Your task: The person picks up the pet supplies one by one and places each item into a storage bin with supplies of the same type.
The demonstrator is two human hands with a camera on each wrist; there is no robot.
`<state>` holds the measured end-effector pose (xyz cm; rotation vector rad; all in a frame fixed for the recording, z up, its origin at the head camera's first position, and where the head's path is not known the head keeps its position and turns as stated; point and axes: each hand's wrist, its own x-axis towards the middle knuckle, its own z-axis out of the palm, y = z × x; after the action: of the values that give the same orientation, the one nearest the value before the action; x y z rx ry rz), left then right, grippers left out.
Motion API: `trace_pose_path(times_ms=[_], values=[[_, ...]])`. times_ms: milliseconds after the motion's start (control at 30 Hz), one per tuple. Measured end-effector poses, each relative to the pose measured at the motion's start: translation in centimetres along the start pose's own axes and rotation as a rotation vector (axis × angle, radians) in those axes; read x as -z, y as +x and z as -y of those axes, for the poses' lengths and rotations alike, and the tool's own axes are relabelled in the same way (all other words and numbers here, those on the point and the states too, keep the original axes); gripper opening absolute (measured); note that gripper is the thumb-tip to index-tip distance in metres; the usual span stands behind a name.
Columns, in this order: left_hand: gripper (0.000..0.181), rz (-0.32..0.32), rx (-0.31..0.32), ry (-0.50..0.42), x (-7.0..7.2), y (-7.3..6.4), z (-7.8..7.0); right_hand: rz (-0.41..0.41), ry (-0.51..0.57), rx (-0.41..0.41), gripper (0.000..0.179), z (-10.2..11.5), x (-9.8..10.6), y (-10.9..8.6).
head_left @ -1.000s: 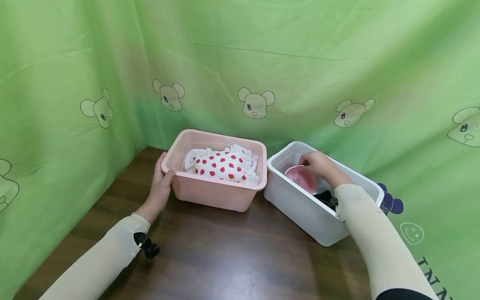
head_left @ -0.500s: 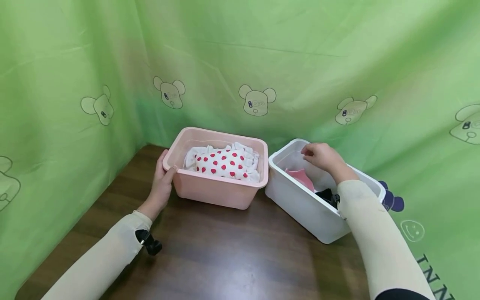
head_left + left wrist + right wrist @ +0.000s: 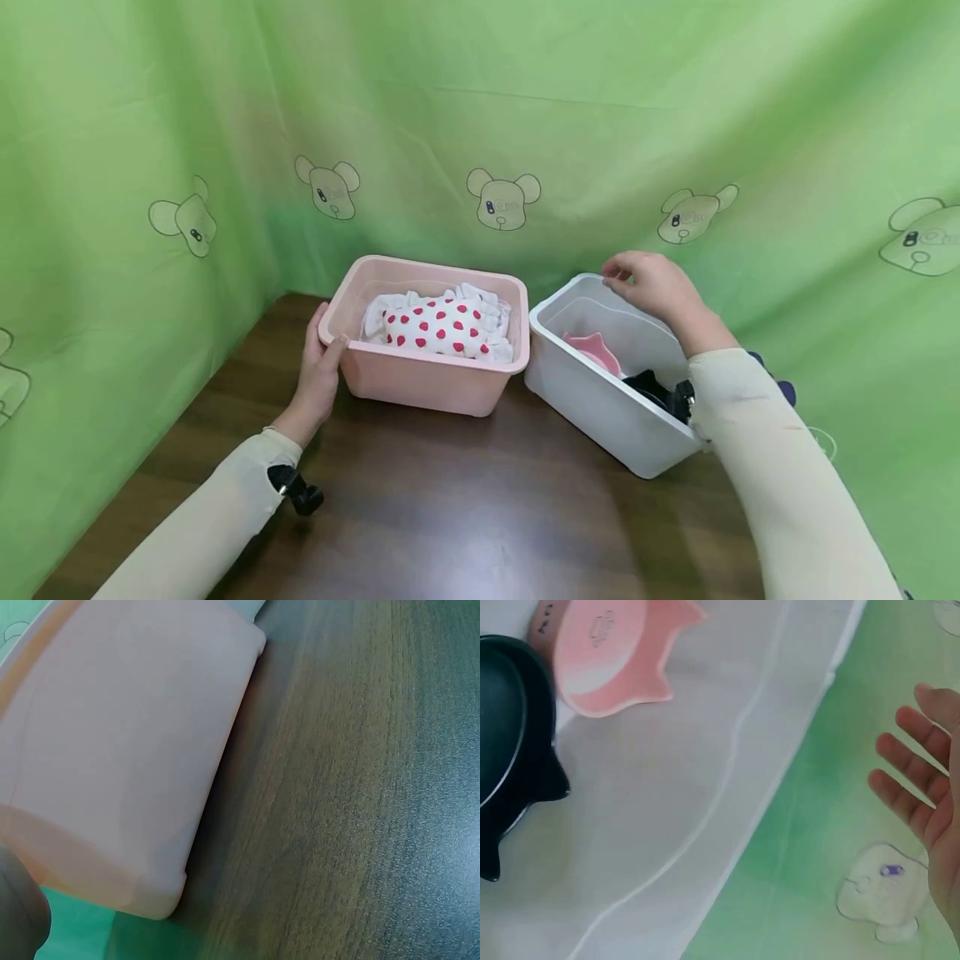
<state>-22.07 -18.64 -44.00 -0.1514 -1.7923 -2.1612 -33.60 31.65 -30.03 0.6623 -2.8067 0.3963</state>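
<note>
My left hand (image 3: 318, 375) grips the left end of a pink plastic bin (image 3: 423, 383), its thumb at the front rim. Inside that bin lies a small white pillow (image 3: 435, 325) with red strawberries and a ruffled edge. Over the back rim of a white plastic bin (image 3: 600, 417), my right hand (image 3: 660, 292) is raised with loosely bent fingers and holds nothing. A pink bowl (image 3: 619, 656) with cat-ear points leans inside the white bin, seen in the right wrist view. Beside it is a dark bowl (image 3: 510, 727) with similar ears.
Both bins stand side by side on a brown wooden table (image 3: 450, 500). Behind them hangs a green curtain (image 3: 420, 100) printed with bear heads, which also runs along the left side.
My right hand has let go of the pink bowl, which now sits lower in the white bin. The hand has risen up and back to the rim; my left hand keeps its hold.
</note>
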Motion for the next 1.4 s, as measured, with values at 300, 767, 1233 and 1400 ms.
trace_pose_path(times_ms=[300, 767, 1233, 1400], values=[[0.066, 0.003, 0.01, -0.011, 0.6, 0.9, -0.1, -0.082, 0.056, -0.033, 0.022, 0.9, 2.3, -1.5], [0.066, 0.013, 0.025, 0.032, 1.3, -0.3, -0.3, -0.079, 0.001, -0.053, 0.032, 3.7, 3.4, -7.8], [0.072, 0.147, 0.075, 0.272, 2.7, 0.9, -2.5, -0.303, 0.051, -0.087, 0.025, 4.2, 2.8, -15.5], [0.077, 0.21, 0.018, 0.571, 4.4, 1.1, -3.5, -0.415, 0.038, -0.067, 0.024, 3.6, 1.6, -17.7]])
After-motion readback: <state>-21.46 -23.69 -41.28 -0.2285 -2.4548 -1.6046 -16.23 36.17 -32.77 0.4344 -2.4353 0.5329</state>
